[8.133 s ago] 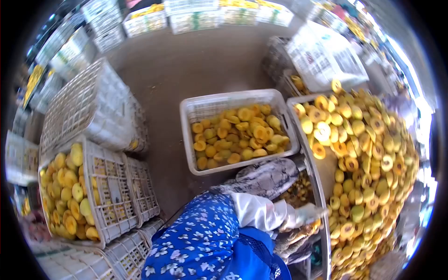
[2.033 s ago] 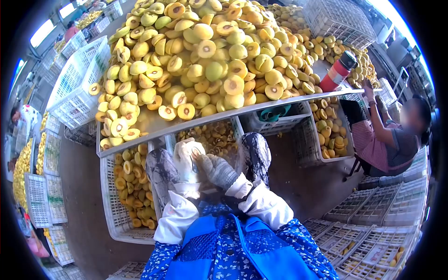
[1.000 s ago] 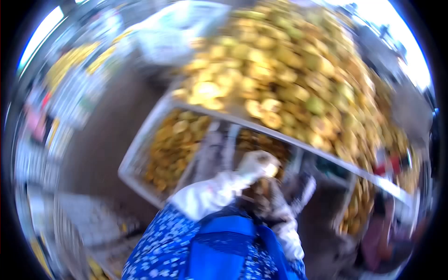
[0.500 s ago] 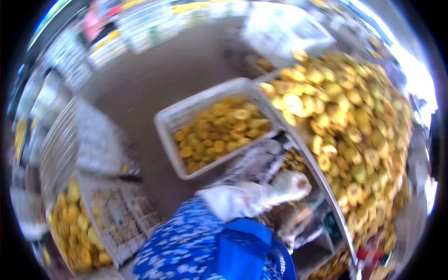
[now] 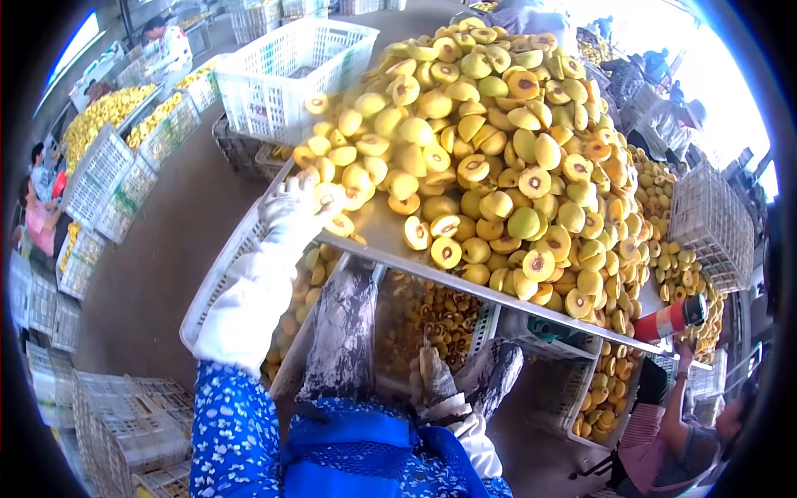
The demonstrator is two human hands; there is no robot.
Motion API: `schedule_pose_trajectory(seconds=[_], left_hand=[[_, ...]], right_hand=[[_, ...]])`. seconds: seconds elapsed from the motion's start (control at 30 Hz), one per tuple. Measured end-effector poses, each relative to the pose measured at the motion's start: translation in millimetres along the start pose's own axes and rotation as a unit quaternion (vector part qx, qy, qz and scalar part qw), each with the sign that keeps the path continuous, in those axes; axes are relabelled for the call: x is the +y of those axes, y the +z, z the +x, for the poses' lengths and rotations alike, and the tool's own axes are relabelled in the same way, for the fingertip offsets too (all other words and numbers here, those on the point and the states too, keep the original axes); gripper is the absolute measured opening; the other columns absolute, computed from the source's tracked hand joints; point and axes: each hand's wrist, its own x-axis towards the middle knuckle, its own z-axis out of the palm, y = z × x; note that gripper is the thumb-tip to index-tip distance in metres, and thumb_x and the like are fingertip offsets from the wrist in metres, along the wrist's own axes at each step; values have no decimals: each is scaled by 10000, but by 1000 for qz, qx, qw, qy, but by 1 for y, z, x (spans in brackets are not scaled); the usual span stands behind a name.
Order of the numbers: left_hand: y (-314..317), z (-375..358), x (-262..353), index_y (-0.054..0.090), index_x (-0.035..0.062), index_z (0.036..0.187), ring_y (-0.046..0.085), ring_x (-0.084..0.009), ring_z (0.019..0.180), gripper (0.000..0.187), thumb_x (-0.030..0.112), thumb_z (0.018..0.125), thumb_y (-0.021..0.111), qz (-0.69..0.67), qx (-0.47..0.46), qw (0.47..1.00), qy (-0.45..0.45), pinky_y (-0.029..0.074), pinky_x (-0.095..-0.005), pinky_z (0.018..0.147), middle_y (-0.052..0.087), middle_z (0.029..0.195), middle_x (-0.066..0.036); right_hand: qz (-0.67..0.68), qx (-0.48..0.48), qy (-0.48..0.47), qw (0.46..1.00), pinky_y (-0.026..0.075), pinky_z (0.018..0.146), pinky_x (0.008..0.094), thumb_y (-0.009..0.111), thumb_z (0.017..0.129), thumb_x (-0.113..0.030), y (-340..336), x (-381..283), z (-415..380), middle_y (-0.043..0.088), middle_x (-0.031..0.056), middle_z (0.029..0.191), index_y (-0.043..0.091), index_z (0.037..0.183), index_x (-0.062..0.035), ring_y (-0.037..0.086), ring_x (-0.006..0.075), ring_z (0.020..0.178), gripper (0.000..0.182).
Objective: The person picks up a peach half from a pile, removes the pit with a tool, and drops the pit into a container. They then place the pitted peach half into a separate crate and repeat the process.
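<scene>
My left hand [image 5: 292,202], in a white glove, reaches to the near left edge of the metal table [image 5: 378,241]. Its fingers are spread and touch yellow fruit halves [image 5: 353,184] at the edge of a large heap. Some halves show brown centres. Low in front of my body, my right hand [image 5: 436,383] wears a dirty glove and is closed around something too small to make out. Below the left forearm, a white basket [image 5: 203,303] holds more fruit halves, partly hidden by the arm.
An empty white crate [image 5: 295,79] stands beyond the table's left corner. A red and black cup [image 5: 671,319] lies at the right edge. One person [image 5: 693,448] sits at the lower right; others work farther off. Stacked crates [image 5: 124,423] stand at the lower left.
The view has swung, bringing the heap toward the middle. My left hand has moved from in front of my body to the fruit on the table. The basket of fruit now shows beneath my forearm.
</scene>
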Motion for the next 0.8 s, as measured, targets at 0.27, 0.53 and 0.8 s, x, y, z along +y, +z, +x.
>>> schedule_pose_trajectory(seconds=[0.27,0.53,0.8], left_hand=[[38,0,43,509,172,1061,487,-305,963,364,299,741,628,127,8,988,92,382,-436,795,521,996,-140],[36,-34,91,566,79,1056,638,-216,680,281,104,785,634,-758,-131,613,-181,527,-320,589,637,813,-95],[-74,-110,165,573,20,1021,641,-252,736,409,398,915,461,-761,-181,602,-161,513,-340,605,658,854,-110]], right_hand=[[-36,-1,-52,998,302,308,262,538,875,-461,4,-9,-9,462,-33,563,511,804,-161,399,114,375,309],[-248,76,-338,905,440,559,393,508,917,-270,0,-20,4,593,146,713,573,927,-77,585,311,642,204],[-515,113,-371,764,458,562,466,459,895,-162,30,-80,-44,556,189,849,543,1095,-77,577,385,695,232]])
